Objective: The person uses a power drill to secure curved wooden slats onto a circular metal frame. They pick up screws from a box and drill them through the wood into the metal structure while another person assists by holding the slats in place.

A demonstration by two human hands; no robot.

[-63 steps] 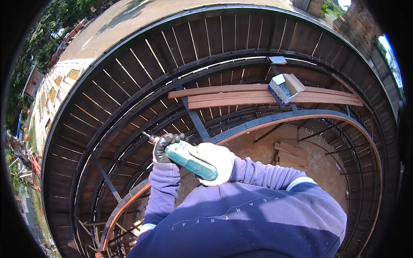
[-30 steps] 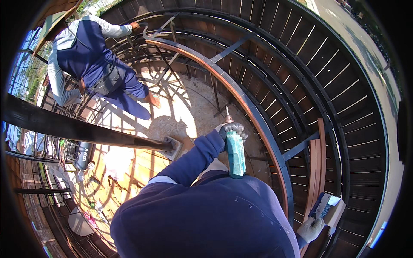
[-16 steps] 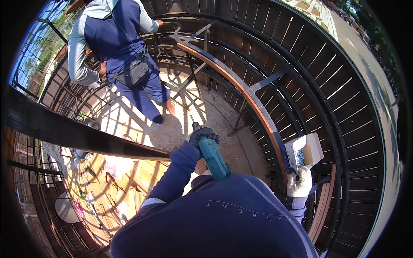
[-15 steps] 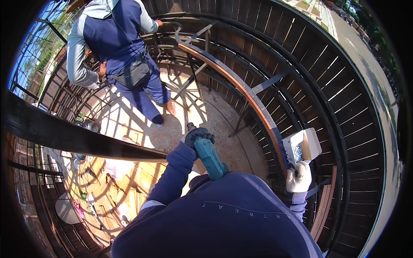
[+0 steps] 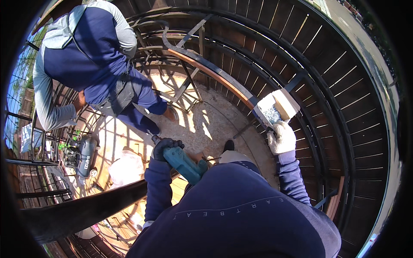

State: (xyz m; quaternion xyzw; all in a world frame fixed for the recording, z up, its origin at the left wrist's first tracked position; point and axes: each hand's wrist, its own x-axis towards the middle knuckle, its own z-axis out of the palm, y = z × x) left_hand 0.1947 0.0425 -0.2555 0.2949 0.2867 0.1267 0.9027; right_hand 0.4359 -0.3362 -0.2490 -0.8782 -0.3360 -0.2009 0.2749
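Gripping a teal power drill (image 5: 185, 163) at seven o'clock in the dark-gloved left hand (image 5: 165, 147), white-gloved right hand (image 5: 282, 137) at three o'clock clasping an open box of screws (image 5: 275, 109) against the curved wooden rail (image 5: 215, 75), co-worker (image 5: 94, 73) standing at ten o'clock.

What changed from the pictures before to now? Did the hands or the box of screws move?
The right hand in its white glove has carried the open box of screws up from low beside the person to the curved rail. The view has swung round, and a co-worker has come into sight. The left hand still grips the teal power tool.
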